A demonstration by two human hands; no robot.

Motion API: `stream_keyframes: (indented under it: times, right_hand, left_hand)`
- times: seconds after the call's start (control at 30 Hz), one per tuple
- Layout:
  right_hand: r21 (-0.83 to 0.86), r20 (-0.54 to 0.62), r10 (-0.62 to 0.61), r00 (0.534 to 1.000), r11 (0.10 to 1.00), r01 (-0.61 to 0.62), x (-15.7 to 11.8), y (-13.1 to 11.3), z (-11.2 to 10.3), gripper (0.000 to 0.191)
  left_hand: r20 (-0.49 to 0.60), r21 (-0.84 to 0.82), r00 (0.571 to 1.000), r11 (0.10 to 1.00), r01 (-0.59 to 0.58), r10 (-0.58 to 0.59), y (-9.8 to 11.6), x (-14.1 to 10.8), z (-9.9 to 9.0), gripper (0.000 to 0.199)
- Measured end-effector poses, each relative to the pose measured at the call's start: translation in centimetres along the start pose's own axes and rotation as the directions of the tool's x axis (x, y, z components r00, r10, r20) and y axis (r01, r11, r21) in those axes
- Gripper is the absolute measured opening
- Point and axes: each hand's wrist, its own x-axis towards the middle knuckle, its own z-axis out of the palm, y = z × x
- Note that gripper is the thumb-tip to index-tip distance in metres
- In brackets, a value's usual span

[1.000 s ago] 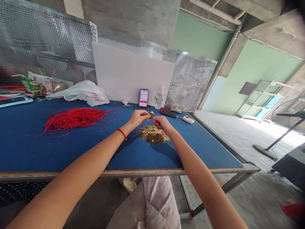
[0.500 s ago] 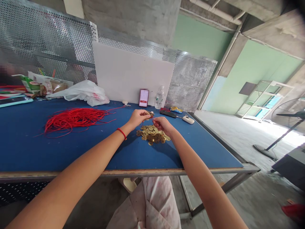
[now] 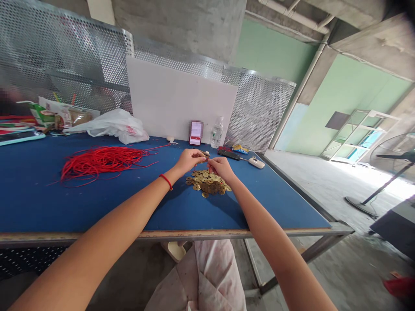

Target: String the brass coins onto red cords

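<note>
My left hand (image 3: 189, 160) is closed, thumb and fingers pinching what looks like a brass coin at the fingertips. A short bit of red cord shows just below it. Close against it on the right, my right hand (image 3: 221, 166) has its fingers pinched together; what lies between them is too small to make out. Under both hands sits a loose pile of brass coins with holes in the middle (image 3: 209, 183). To the left a large tangled bundle of red cords (image 3: 100, 162) lies on the blue table (image 3: 113, 207).
Behind my hands stand a phone (image 3: 195, 132) and a clear bottle (image 3: 217, 134). A black device (image 3: 228, 154) is cabled to a white one (image 3: 256, 162) at right. A white plastic bag (image 3: 118, 125) lies back left. A perforated metal screen (image 3: 262, 110) borders the table.
My right hand has moved slightly up and left, and its fingertips now meet those of my left hand. The left hand has hardly moved.
</note>
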Motion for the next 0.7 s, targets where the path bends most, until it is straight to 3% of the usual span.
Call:
stream_keyframes:
  times: [0.13, 0.27, 0.43, 0.7]
  right_hand:
    - [-0.404, -0.134, -0.136, 0.982, 0.912, 0.071, -0.3, 0.1, -0.2, 0.037]
    - [-0.532, -0.248, -0.240, 0.939, 0.844, 0.075, -0.5, 0.0, -0.5, 0.022]
    - [-0.428, -0.064, -0.437, 0.897, 0.824, 0.371, 0.1, 0.4, -0.5, 0.005]
    - [-0.062, -0.039, -0.317, 0.948, 0.947, 0.314, 0.7, 1.0, -0.3, 0.005]
  left_hand:
    - [0.020, 0.015, 1.000, 1.000, -0.013, 0.013, -0.4, 0.2, -0.1, 0.022]
    - [0.045, 0.012, 0.999, 1.000, -0.012, 0.011, -0.6, 0.3, -0.2, 0.024]
    - [0.108, 0.016, 0.994, 1.000, -0.004, 0.003, -0.4, 0.2, -0.2, 0.027]
    - [0.159, 0.076, 0.986, 0.996, 0.041, -0.053, 0.4, -0.4, -0.3, 0.020]
